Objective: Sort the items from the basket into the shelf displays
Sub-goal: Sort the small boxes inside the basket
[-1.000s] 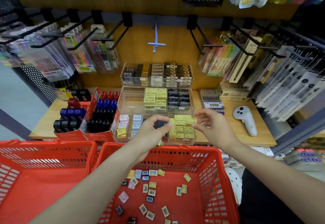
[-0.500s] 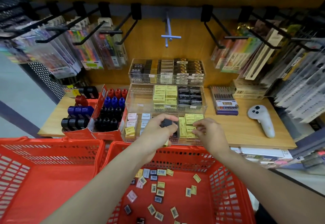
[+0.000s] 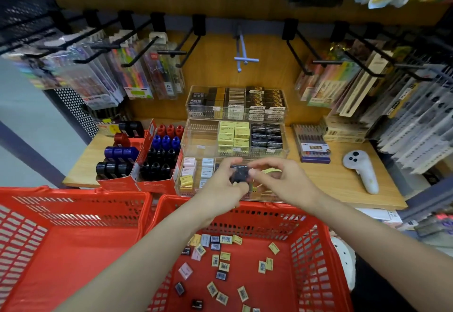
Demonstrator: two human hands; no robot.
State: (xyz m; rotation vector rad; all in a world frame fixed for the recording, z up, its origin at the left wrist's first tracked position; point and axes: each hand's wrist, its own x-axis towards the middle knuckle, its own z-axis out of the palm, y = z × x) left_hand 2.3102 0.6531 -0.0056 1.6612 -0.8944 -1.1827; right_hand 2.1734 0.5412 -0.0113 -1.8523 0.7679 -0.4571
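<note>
A red basket (image 3: 308, 250) in front of me holds several small erasers (image 3: 224, 266), yellow, black, white and pink, scattered on its floor. Above its far rim my left hand (image 3: 220, 186) grips a small stack of black erasers (image 3: 239, 176). My right hand (image 3: 282, 181) has come in from the right and pinches the same black stack with thumb and fingertips. Both hands hover over the lowest clear acrylic tray (image 3: 188, 189), which holds rows of pink, white and yellow erasers. The hands hide the middle of that tray.
A second red basket (image 3: 61, 238) stands at the left. Higher clear trays (image 3: 203, 140) hold yellow and black erasers. Red boxes of ink bottles (image 3: 157, 162) sit left, a white controller (image 3: 360, 169) and pen box (image 3: 313, 145) right. Hooks with hanging pens project overhead.
My right hand moved left from the yellow erasers to meet my left hand and took hold of the black stack. The left hand stayed over the lowest tray.
</note>
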